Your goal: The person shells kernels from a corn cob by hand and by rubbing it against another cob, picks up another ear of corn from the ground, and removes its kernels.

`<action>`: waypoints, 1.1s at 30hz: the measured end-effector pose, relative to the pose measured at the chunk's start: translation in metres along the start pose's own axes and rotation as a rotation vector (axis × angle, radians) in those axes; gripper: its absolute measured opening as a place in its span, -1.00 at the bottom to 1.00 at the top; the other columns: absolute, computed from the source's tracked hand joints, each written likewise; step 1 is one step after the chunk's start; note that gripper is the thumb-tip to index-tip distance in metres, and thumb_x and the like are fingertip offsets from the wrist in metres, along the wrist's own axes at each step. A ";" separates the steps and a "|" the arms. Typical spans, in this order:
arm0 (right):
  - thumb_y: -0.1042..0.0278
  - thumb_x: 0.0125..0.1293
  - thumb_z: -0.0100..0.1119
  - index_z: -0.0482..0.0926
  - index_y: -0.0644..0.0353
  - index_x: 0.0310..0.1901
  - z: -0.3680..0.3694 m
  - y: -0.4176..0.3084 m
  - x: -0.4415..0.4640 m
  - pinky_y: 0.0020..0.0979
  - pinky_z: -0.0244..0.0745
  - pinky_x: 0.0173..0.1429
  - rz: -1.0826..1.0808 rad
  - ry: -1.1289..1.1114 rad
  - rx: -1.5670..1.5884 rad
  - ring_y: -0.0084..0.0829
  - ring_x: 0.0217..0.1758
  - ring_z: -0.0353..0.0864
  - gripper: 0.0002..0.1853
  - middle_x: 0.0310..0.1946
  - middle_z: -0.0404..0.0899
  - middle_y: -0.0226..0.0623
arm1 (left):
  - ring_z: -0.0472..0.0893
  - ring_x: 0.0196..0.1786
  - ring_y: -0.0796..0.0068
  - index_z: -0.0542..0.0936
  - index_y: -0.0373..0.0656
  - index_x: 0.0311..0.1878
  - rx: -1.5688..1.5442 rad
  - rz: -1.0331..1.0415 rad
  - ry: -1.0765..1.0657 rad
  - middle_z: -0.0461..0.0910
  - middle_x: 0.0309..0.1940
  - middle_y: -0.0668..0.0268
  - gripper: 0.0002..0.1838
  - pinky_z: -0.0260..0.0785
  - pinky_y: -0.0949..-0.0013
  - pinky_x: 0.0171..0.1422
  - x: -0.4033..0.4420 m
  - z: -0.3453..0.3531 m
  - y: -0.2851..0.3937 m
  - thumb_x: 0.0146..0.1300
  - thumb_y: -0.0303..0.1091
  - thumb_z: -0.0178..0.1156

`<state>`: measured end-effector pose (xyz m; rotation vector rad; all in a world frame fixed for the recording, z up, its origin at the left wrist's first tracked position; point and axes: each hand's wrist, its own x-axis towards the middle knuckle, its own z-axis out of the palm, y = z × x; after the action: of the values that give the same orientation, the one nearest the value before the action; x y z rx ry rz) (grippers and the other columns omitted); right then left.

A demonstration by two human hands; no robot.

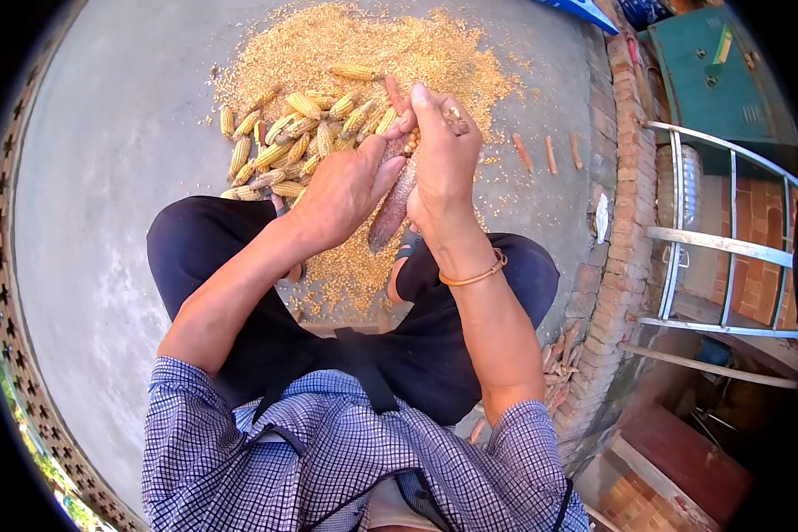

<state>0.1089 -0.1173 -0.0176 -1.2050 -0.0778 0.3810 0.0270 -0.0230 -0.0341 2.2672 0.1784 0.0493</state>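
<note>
My left hand (350, 191) and my right hand (443, 155) meet over my lap, their fingers closed around a partly shelled corn cob (412, 142) with a few yellow kernels showing. Much of that cob is hidden by the fingers. A reddish bare cob end (394, 93) sticks up just beyond the left fingertips; what grips it cannot be made out. Under both hands hangs a long, rough, pinkish-grey piece (388, 217), partly covered by them. Ahead lies a heap of yellow corn cobs (293, 142), beside a wide spread of loose kernels (363, 44).
Several bare reddish cobs (523, 152) lie on the concrete floor (97, 222) to the right. More stripped cobs (559, 363) are piled by a low brick edge (625, 230). Beyond it stand a metal ladder-like frame (718, 248) and a green cabinet (709, 80).
</note>
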 end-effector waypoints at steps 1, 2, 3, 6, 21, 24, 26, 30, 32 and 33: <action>0.23 0.45 0.11 0.52 0.23 -0.39 -0.003 -0.003 0.000 -0.40 0.43 -0.23 0.081 0.001 0.072 -0.52 -0.48 0.41 -0.72 -0.60 0.41 -0.42 | 0.57 -0.37 -0.15 0.37 -0.32 -0.16 0.096 -0.006 -0.022 0.59 -0.37 -0.07 -0.78 0.39 0.05 -0.32 0.000 0.000 0.000 0.43 -0.32 0.05; 0.23 0.44 0.13 0.52 0.23 -0.40 -0.007 -0.007 0.003 -0.42 0.40 -0.28 0.158 -0.001 0.147 -0.54 -0.53 0.37 -0.71 -0.63 0.39 -0.43 | 0.58 -0.36 -0.12 0.36 -0.31 -0.15 0.167 0.089 -0.015 0.59 -0.38 -0.06 -0.80 0.41 0.06 -0.31 0.000 0.000 -0.003 0.39 -0.34 0.05; 0.22 0.43 0.14 0.53 0.24 -0.41 -0.009 -0.009 0.006 -0.43 0.38 -0.34 0.237 -0.003 0.221 -0.56 -0.59 0.33 -0.70 -0.67 0.36 -0.45 | 0.60 -0.36 -0.10 0.35 -0.30 -0.14 0.238 0.181 -0.008 0.58 -0.38 -0.04 -0.81 0.42 0.06 -0.31 0.000 0.000 -0.007 0.36 -0.36 0.06; 0.19 0.42 0.15 0.53 0.25 -0.37 -0.010 -0.001 0.007 -0.44 0.28 -0.40 0.237 0.049 0.183 -0.56 -0.60 0.28 -0.70 -0.65 0.36 -0.45 | 0.63 -0.31 -0.01 0.34 -0.26 -0.10 0.435 0.276 -0.026 0.57 -0.38 0.02 -0.78 0.47 0.09 -0.29 -0.001 0.005 -0.015 0.25 -0.41 0.07; 0.25 0.39 0.17 0.57 0.25 -0.45 -0.009 0.009 0.012 -0.23 -0.08 0.62 -0.095 -0.213 -0.118 -0.62 -0.30 0.49 -0.71 -0.54 0.54 -0.38 | 0.15 -0.55 0.81 0.47 -0.19 -0.17 -0.759 -0.181 -0.200 0.16 -0.57 0.63 -0.63 -0.03 0.57 -0.53 0.001 -0.018 -0.013 0.51 -0.02 0.03; 0.36 0.37 0.17 0.52 0.25 -0.55 -0.006 0.016 0.014 -0.19 -0.18 0.66 -0.210 -0.158 -0.245 -0.65 -0.50 0.45 -0.69 -0.63 0.52 -0.37 | 0.26 -0.62 0.59 0.42 -0.23 -0.18 -0.549 -0.014 -0.124 0.29 -0.64 0.48 -0.68 0.10 0.44 -0.53 0.000 -0.012 -0.017 0.47 -0.12 0.10; 0.41 0.36 0.17 0.52 0.26 -0.55 -0.005 0.019 0.012 -0.19 -0.21 0.67 -0.207 -0.120 -0.257 -0.66 -0.59 0.41 -0.71 -0.63 0.53 -0.36 | 0.38 -0.60 0.30 0.37 -0.25 -0.21 -0.204 0.114 -0.004 0.38 -0.65 0.26 -0.71 0.20 0.28 -0.49 -0.002 -0.008 -0.019 0.43 -0.20 0.14; 0.44 0.37 0.16 0.53 0.27 -0.52 -0.002 0.021 0.009 -0.29 0.23 0.42 -0.101 -0.032 -0.218 -0.67 -0.63 0.38 -0.73 -0.64 0.53 -0.37 | 0.53 -0.46 -0.12 0.31 -0.28 -0.24 0.085 0.086 0.020 0.48 -0.60 -0.06 -0.70 0.33 0.01 -0.38 -0.006 -0.001 -0.017 0.36 -0.28 0.18; 0.41 0.40 0.13 0.55 0.28 -0.49 0.002 0.011 0.003 -0.39 0.41 0.13 0.007 0.004 -0.153 -0.68 -0.62 0.37 -0.73 -0.63 0.53 -0.36 | 0.57 -0.44 -0.09 0.31 -0.28 -0.22 0.195 0.098 0.024 0.51 -0.58 -0.03 -0.70 0.36 0.01 -0.38 -0.007 0.000 -0.013 0.36 -0.26 0.18; 0.40 0.41 0.12 0.56 0.28 -0.47 0.002 0.008 0.002 -0.44 0.46 -0.01 0.053 0.025 -0.119 -0.68 -0.62 0.37 -0.73 -0.62 0.54 -0.36 | 0.59 -0.43 -0.08 0.32 -0.28 -0.21 0.252 0.106 0.027 0.52 -0.58 -0.01 -0.69 0.38 0.01 -0.38 -0.006 -0.001 -0.013 0.36 -0.25 0.18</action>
<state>0.1081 -0.1124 -0.0248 -1.3316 -0.0478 0.4122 0.0195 -0.0151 -0.0437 2.5276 0.0822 0.1197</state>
